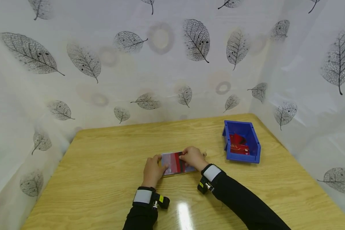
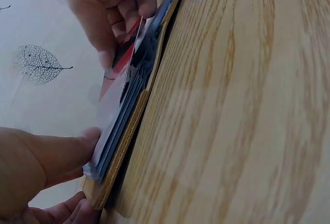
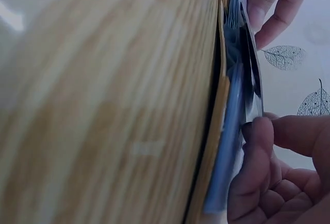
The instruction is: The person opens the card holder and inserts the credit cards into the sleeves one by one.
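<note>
Wooden table [image 1: 103,179], tan holder [image 2: 121,149], clear sleeves [image 2: 116,126], left grip [image 1: 154,170] clasping holder, right grip [image 1: 194,157] pinching red-black card [image 1: 177,162]

Wood table [image 1: 109,179]: 1 blue bin [image 1: 242,158], 1 card holder [image 1: 168,162].

I am counting two hands from out here, one left hand [image 1: 153,171] and one right hand [image 1: 194,157], with two dark sleeves [image 1: 237,195] and two wrist cameras [image 1: 163,202]. Between the hands I am seeing one card [image 1: 177,161] and one card holder [image 2: 124,144]; its several clear pockets [image 2: 116,131] are pressing too close for a number. One blue bin [image 1: 242,157] is holding at least two red cards [image 1: 238,147] (they are overlapping, so I am fixing no total). One table [image 1: 109,169] is showing, and well over a dozen printed leaves [image 1: 196,40].
</note>
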Available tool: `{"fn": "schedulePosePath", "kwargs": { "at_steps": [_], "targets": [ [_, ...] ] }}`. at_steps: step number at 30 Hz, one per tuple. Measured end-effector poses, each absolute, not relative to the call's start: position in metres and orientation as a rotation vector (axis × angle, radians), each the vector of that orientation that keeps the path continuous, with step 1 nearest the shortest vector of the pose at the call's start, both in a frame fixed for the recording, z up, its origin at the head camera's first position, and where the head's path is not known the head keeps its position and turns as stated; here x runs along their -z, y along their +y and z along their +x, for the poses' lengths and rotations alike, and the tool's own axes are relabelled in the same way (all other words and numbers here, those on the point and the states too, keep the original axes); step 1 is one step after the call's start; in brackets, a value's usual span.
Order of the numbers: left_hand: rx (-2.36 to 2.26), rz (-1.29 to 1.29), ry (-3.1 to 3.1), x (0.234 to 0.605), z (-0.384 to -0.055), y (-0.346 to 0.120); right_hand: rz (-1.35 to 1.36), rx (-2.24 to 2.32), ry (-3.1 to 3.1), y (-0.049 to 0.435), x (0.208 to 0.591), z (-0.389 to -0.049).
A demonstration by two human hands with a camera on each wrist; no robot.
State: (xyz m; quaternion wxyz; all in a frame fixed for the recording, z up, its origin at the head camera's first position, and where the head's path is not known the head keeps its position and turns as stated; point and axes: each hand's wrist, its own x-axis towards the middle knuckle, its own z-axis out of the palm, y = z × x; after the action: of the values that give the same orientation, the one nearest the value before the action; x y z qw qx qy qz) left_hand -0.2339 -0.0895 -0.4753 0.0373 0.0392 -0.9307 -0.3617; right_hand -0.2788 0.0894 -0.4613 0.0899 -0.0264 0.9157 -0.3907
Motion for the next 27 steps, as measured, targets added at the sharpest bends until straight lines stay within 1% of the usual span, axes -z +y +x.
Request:
{"fn": "schedulePosePath", "kwargs": {
  "at_steps": [3,9,18,27],
  "targets": [
    [1.109,0.108,-2.847,0.477,-0.235,-0.088,-0.08,1.145,2.741,0.086,0.459,-0.28],
    [1.074,0.076,-2.839,0.478,-0.236,-0.085,-0.114,1.284,2.642,0.082,0.456,-0.277],
    [1.088,0.108,-2.847,0.476,-0.236,-0.086,-0.354,1.093,2.79,0.071,0.449,-0.269],
    [1.073,0.129,-2.86,0.473,-0.236,-0.088,-0.406,1.069,2.791,0.062,0.443,-0.264]
  ]
}}
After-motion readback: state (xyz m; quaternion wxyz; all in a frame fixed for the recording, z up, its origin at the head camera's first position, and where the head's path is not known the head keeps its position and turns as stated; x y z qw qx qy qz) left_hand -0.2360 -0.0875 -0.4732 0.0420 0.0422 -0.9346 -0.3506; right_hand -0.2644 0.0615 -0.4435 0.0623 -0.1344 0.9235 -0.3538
